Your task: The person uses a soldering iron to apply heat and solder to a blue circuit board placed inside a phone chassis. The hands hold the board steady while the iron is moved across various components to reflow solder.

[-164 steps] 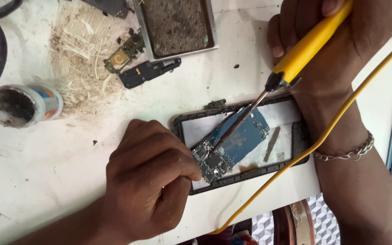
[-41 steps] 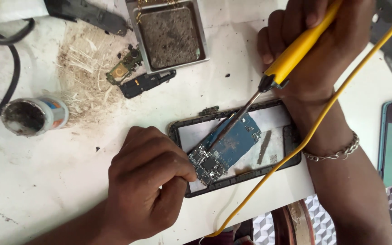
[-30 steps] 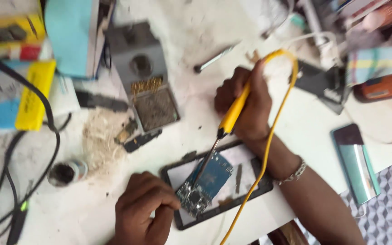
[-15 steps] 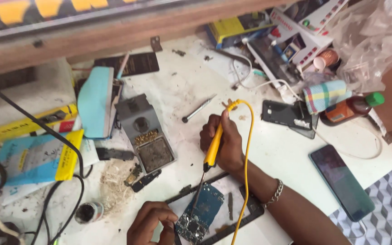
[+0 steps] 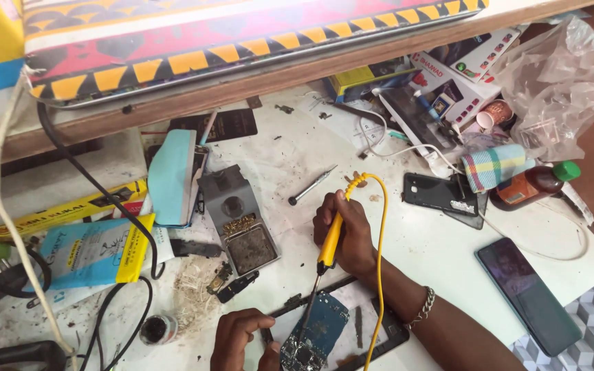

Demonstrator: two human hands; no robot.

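Blue circuit board [image 5: 319,330], lying in an opened phone frame [image 5: 379,336] at the near edge of the white worktable [image 5: 297,158], was the piece under work. The yellow-handled soldering iron [image 5: 329,242] was held in the right hand [image 5: 346,233], whose fingers were closed fully round the handle; the iron slanted down and to the left, its metal tip meeting the upper part of the board. A yellow cord [image 5: 379,261] looped up from the handle's top and ran down across the right wrist, which bore a metal bracelet [image 5: 423,306]. The left hand [image 5: 242,338] rested at the board's left edge, fingers curled in and pinched together at the board's lower corner; whether they gripped a small tool there cannot be told. Behind the board stood a grey soldering stand [image 5: 238,221] with a dirty sponge tray, and a screwdriver [image 5: 311,185] lay just beyond the right hand. A dark phone [image 5: 527,294] lay face up well apart to the right; a brown bottle with green cap [image 5: 536,183] lay farther back.
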